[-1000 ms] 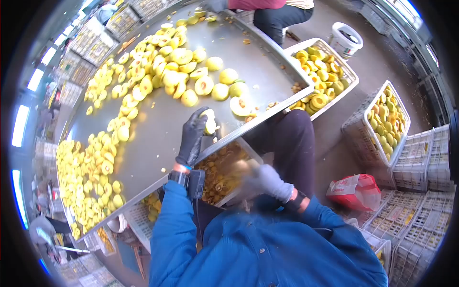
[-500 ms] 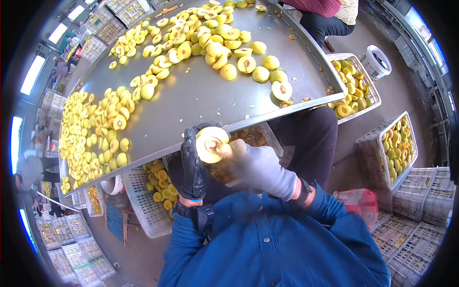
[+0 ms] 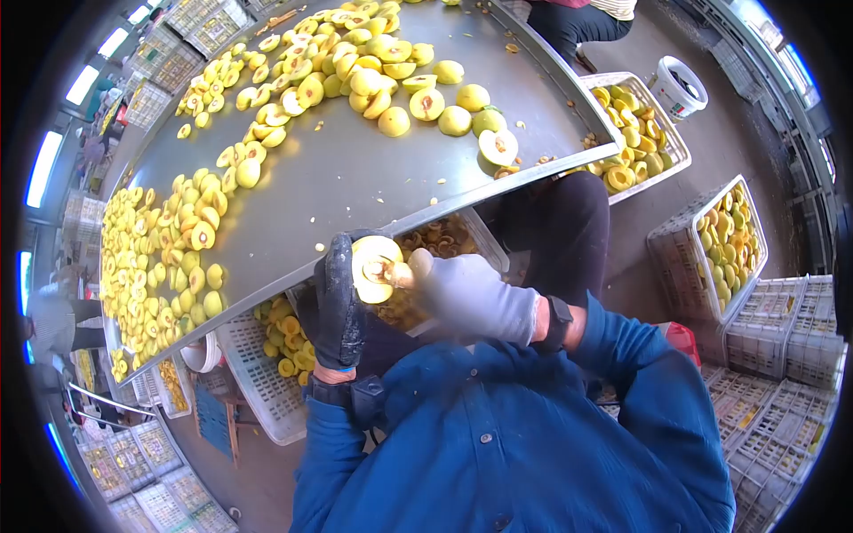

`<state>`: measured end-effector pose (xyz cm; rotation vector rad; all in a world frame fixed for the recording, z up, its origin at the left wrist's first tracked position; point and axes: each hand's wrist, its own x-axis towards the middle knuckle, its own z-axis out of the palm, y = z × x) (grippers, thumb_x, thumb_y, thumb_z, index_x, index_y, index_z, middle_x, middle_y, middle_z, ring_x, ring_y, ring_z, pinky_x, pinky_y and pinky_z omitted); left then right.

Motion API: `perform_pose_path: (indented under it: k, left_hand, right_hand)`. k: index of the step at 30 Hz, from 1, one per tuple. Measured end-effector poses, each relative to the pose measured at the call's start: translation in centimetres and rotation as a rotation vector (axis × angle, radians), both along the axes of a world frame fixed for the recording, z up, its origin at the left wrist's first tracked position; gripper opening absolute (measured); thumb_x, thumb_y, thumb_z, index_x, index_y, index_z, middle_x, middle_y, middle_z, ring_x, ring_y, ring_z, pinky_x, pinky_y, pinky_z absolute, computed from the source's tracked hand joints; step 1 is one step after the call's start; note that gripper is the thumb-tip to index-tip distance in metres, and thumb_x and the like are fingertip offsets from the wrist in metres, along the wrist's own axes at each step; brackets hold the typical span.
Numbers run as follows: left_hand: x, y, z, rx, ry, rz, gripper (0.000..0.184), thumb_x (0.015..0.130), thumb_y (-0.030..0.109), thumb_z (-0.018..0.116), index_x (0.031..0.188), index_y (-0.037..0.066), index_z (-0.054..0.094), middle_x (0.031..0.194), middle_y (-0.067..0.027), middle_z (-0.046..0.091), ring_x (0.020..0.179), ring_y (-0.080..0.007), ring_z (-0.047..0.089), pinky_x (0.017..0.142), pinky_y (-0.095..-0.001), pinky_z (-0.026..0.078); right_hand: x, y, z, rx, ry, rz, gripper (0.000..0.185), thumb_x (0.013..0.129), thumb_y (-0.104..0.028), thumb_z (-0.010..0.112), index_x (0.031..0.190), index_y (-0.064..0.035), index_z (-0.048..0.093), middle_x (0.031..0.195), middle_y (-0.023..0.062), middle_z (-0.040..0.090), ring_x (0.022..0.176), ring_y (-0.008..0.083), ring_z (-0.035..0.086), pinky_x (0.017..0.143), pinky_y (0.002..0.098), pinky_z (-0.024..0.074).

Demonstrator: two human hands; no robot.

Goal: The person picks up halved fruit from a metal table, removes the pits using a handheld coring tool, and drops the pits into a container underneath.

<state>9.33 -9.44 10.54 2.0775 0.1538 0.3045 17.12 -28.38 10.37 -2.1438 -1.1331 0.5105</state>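
Observation:
My left hand (image 3: 336,302), in a dark, stained glove, holds a halved yellow peach (image 3: 366,286) with its cut face turned up and toward the right. My right hand (image 3: 471,295), in a pale grey glove, is closed on a small light-brown tool (image 3: 402,275) that meets the middle of the cut face. Fingers and blur hide most of this tool. Both hands are just off the near edge of a metal table (image 3: 302,191), above my lap. Many peach halves (image 3: 364,75) lie cut side up or down across the table.
Under the table edge sit a crate of pits and scraps (image 3: 435,240) and a white crate (image 3: 253,373) with peach halves. To the right are more filled crates (image 3: 689,160), a white bucket (image 3: 678,89) and stacked crates (image 3: 782,329). Another person's leg (image 3: 573,31) shows beyond the table.
The view has shifted slightly, so the table sits farther left and up. My right hand has tilted and drawn a little; the tool stays at the peach's centre. The left hand keeps its hold.

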Motion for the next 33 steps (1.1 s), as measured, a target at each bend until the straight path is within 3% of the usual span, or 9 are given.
perform_pose_path:
  k: [4,7,9,16,20,23,28,30,33]
  left_hand:
    - [0.4,0.1,-0.9,0.316,-0.113,-0.053,0.029,0.094,0.007,0.058,0.122,-0.002,0.056,0.113,-0.014,0.064,0.105,-0.0267,0.061,0.094,-0.0366,0.049]
    - [0.5,1.2,-1.7,0.376,-0.039,-0.087,0.022,0.097,0.011,0.053,0.115,-0.001,0.059,0.109,-0.0132,0.065,0.104,-0.025,0.062,0.092,-0.0366,0.049]
    - [1.8,1.5,-0.6,0.019,0.18,-0.145,0.025,0.098,0.012,0.05,0.117,-0.001,0.058,0.109,-0.0139,0.065,0.105,-0.026,0.061,0.091,-0.0377,0.049]
    - [2.0,0.6,-1.7,0.268,-0.213,-0.002,0.023,0.09,0.015,0.059,0.107,0.0,0.061,0.098,-0.0106,0.069,0.088,-0.019,0.065,0.083,-0.0341,0.051]
    - [2.3,-2.7,1.8,-0.263,-0.098,0.063,0.026,0.089,0.018,0.066,0.108,0.0,0.062,0.101,-0.01,0.069,0.095,-0.0185,0.065,0.087,-0.0329,0.05]
    - [1.9,-1.2,2.5,0.051,0.026,-0.12,0.032,0.089,0.018,0.068,0.113,-0.001,0.06,0.107,-0.0099,0.068,0.1,-0.0174,0.064,0.089,-0.0313,0.05]
    - [2.5,-2.2,1.1,-0.713,-0.14,0.021,0.048,0.094,0.026,0.063,0.13,-0.003,0.05,0.117,-0.0142,0.064,0.106,-0.0236,0.063,0.099,-0.036,0.049]
    - [2.9,-3.1,1.3,-0.892,-0.165,0.051,0.056,0.104,0.041,0.041,0.14,-0.002,0.043,0.127,-0.0185,0.058,0.114,-0.0295,0.059,0.106,-0.0428,0.046]
    - [2.2,-4.5,1.9,-0.751,-0.194,0.118,0.058,0.105,0.044,0.035,0.14,-0.001,0.042,0.129,-0.0187,0.056,0.117,-0.0301,0.057,0.107,-0.0439,0.044]
  right_hand:
    - [1.0,-0.6,-0.3,-0.002,0.031,0.05,0.014,0.091,-0.01,0.054,0.101,-0.0025,0.047,0.074,0.0178,0.066,0.069,0.0378,0.068,0.059,0.0461,0.0544]
    - [1.5,-0.8,-0.3,-0.017,-0.124,0.063,0.053,0.071,-0.031,0.081,0.095,-0.001,0.045,0.068,0.017,0.062,0.065,0.039,0.065,0.058,0.0448,0.0521]
    - [1.4,-0.9,-0.5,0.073,0.027,0.045,0.041,0.078,-0.024,0.074,0.097,0.0,0.047,0.071,0.0188,0.063,0.069,0.0404,0.065,0.06,0.046,0.0515]
    - [-1.2,0.4,-1.6,0.528,0.879,-0.163,0.022,0.089,-0.016,0.064,0.101,-0.0008,0.056,0.071,0.0156,0.062,0.066,0.0228,0.066,0.06,0.0347,0.05]
    - [-1.4,0.1,-3.3,0.447,0.197,-0.214,0.022,0.087,-0.018,0.066,0.1,-0.0034,0.054,0.066,0.0153,0.061,0.06,0.0282,0.065,0.055,0.0388,0.0502]
    - [-1.3,-0.8,-2.3,0.288,-0.058,-0.302,0.025,0.085,-0.02,0.068,0.099,-0.0056,0.052,0.065,0.017,0.061,0.06,0.0361,0.064,0.054,0.0442,0.0504]
    - [-2.4,-0.6,-0.1,0.345,-0.036,-0.37,0.03,0.082,-0.02,0.071,0.096,-0.0075,0.048,0.065,0.017,0.06,0.062,0.0389,0.064,0.054,0.0475,0.0496]
    - [-2.9,0.1,0.1,0.352,-0.046,-0.39,0.03,0.081,-0.019,0.072,0.096,-0.0076,0.048,0.066,0.0168,0.06,0.063,0.0388,0.064,0.054,0.047,0.0498]
    - [-2.9,1.4,0.1,0.368,-0.144,-0.387,0.027,0.084,-0.018,0.07,0.096,-0.0074,0.048,0.066,0.0169,0.06,0.061,0.0383,0.064,0.052,0.0459,0.0497]
